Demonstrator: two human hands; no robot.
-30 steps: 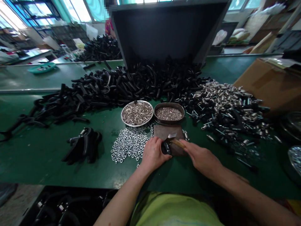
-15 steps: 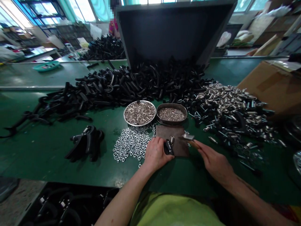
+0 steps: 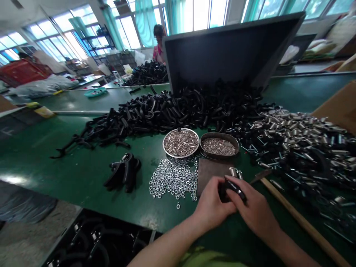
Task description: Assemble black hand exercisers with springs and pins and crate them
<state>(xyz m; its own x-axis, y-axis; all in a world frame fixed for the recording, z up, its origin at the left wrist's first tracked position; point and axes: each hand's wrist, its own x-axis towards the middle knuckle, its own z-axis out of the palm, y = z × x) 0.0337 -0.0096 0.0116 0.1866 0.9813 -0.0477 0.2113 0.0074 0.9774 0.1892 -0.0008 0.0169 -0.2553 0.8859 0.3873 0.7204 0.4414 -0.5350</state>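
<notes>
Both hands meet over the near edge of a brown metal plate (image 3: 210,168) on the green table (image 3: 69,174). My left hand (image 3: 213,202) and my right hand (image 3: 254,207) are both closed on one small black part (image 3: 232,189) with a shiny metal piece on it. A wooden-handled hammer (image 3: 294,213) lies on the table just right of my right hand, let go. Left of the plate lies a heap of silver nuts (image 3: 172,180). Behind it stand a round tray of metal pins (image 3: 180,142) and a dark bowl of small metal bits (image 3: 219,145).
A long heap of black curved parts (image 3: 172,109) spills from a tilted dark bin (image 3: 228,52). Shiny metal sleeves (image 3: 303,133) pile at the right. Finished black pieces (image 3: 124,172) lie at the left. A crate (image 3: 91,241) sits below the table edge. Another person (image 3: 158,40) works far behind.
My right hand has put the hammer down on the table and joined my left hand on the black part. The camera has lifted and turned left.
</notes>
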